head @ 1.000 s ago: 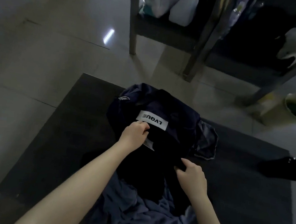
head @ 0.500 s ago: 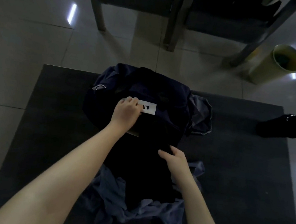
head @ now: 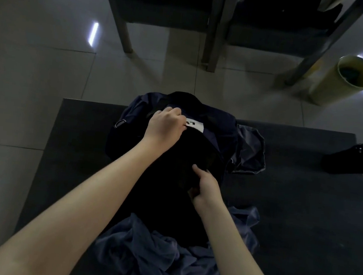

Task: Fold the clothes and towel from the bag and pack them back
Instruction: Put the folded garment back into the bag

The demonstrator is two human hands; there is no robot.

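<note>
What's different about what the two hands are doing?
The left hand is farther away, up by the white label on the dark blue bag; the right hand is nearer, low on the black cloth. The left hand's fingers curl on the bag; the right hand's thumb sticks out, its fingers tucked into the cloth. Both grip dark fabric.

A dark cloth bag (head: 218,128) and soft, crumpled cloth garment (head: 154,252) lie on a matt mat (head: 302,204), glossy, smooth floor tiles (head: 38,74) gleaming at upper left.
</note>
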